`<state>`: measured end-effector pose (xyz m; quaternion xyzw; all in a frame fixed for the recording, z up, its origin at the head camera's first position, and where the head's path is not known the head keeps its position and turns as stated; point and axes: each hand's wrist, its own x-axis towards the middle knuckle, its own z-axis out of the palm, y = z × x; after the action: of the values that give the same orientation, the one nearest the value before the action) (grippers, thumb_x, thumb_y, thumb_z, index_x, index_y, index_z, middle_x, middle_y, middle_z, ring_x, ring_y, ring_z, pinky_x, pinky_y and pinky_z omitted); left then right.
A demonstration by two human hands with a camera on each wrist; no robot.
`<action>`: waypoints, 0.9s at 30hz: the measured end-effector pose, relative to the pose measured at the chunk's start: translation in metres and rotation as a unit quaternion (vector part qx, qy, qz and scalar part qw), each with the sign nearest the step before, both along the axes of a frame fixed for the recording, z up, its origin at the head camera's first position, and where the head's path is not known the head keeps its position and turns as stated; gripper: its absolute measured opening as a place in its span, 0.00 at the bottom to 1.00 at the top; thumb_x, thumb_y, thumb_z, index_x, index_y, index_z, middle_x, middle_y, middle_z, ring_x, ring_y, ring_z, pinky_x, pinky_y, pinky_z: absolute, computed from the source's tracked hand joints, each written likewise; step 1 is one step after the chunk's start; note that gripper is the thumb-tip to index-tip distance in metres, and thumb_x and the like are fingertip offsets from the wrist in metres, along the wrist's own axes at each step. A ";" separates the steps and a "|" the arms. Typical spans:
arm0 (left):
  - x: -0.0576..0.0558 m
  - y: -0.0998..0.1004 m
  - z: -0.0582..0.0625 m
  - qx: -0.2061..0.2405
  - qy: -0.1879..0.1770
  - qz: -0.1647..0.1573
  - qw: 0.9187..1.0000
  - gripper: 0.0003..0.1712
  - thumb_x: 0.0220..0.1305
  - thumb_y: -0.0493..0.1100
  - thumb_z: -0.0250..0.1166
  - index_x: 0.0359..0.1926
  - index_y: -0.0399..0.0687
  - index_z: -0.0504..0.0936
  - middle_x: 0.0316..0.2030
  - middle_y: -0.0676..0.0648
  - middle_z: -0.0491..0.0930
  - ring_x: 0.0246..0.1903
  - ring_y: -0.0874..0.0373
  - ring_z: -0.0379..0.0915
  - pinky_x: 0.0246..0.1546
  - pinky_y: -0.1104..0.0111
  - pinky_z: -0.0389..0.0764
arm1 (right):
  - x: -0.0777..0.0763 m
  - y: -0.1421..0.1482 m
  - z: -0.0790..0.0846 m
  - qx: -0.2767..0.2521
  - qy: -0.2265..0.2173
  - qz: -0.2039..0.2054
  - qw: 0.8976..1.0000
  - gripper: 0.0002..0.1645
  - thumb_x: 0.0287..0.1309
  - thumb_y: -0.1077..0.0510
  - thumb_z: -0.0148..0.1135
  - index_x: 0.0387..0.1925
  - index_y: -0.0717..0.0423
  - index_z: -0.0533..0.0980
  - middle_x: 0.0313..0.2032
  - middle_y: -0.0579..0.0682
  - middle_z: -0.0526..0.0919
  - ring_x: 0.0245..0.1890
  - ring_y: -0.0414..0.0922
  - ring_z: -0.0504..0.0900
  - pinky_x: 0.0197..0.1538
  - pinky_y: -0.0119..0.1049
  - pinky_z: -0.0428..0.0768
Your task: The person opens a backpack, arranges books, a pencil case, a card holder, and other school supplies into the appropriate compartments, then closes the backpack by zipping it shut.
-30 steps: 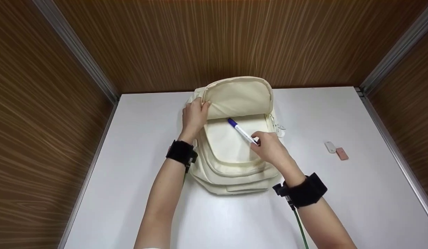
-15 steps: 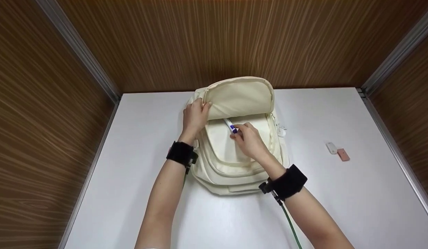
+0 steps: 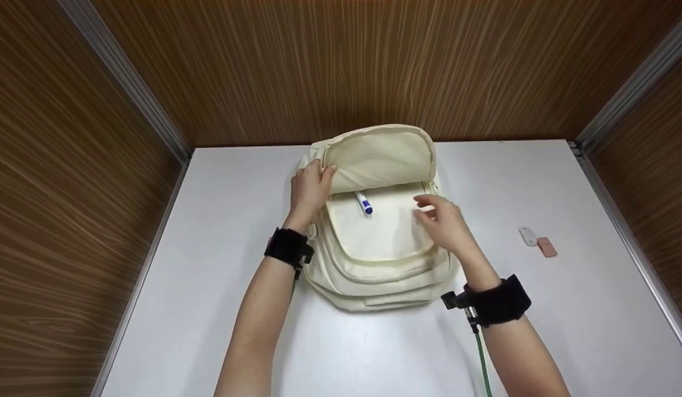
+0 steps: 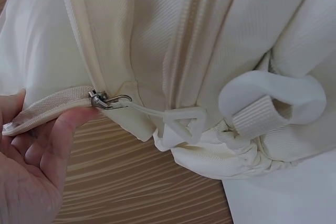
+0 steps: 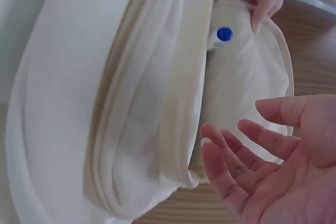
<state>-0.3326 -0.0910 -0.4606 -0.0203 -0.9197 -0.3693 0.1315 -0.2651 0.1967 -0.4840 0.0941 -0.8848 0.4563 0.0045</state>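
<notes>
A cream backpack (image 3: 385, 234) lies on the table with its front pocket unzipped and the flap (image 3: 382, 157) folded back. My left hand (image 3: 310, 190) pinches the flap's zippered edge, thumb on one side and fingers on the other, beside a metal zipper pull (image 4: 102, 99). A white marker (image 3: 364, 203) leans in the pocket's mouth; its blue end sticks out and the rest is hidden inside. To the right of the marker, my right hand (image 3: 442, 220) hovers over the pocket's side with loosely bent fingers, holding nothing.
A small white object (image 3: 527, 236) and a pink block (image 3: 547, 247) lie side by side at the right of the white table (image 3: 236, 220). Wood-grain panels (image 3: 318, 66) enclose the back and sides. A green cable (image 3: 482, 358) trails from the right wrist strap.
The marker has been turned round, slid into the pocket's mouth and let go. My right hand has drawn back to the right. My left hand stays on the flap edge.
</notes>
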 end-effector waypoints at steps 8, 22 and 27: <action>-0.001 -0.001 -0.003 -0.009 -0.001 0.004 1.000 0.21 0.69 0.53 0.61 0.23 0.47 0.69 0.16 0.51 0.66 0.24 0.47 0.72 0.30 0.54 0.73 | -0.005 0.089 -0.014 0.089 -0.084 -0.129 0.984 0.31 0.71 0.55 0.52 0.68 0.68 0.62 0.58 0.73 0.70 0.47 0.64 0.80 0.40 0.46 0.80; -0.001 0.000 -0.006 -0.016 -0.013 0.005 1.000 0.21 0.69 0.54 0.61 0.25 0.46 0.70 0.18 0.49 0.67 0.28 0.43 0.75 0.33 0.52 0.73 | -0.001 0.158 -0.045 0.203 -0.262 -0.144 0.933 0.49 0.69 0.50 0.49 0.75 0.60 0.31 0.69 0.80 0.29 0.60 0.85 0.51 0.53 0.79 0.57; -0.002 0.000 -0.007 -0.011 -0.014 0.001 1.000 0.21 0.70 0.53 0.60 0.25 0.46 0.70 0.17 0.50 0.66 0.26 0.46 0.74 0.31 0.53 0.73 | 0.003 0.165 -0.050 0.211 -0.262 -0.149 0.930 0.48 0.67 0.52 0.49 0.74 0.64 0.34 0.67 0.82 0.36 0.60 0.82 0.54 0.54 0.70 0.65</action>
<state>-0.3343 -0.0914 -0.4681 -0.0151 -0.9254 -0.3596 0.1186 -0.2624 0.3616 -0.5343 -0.1632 -0.9344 0.2613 -0.1790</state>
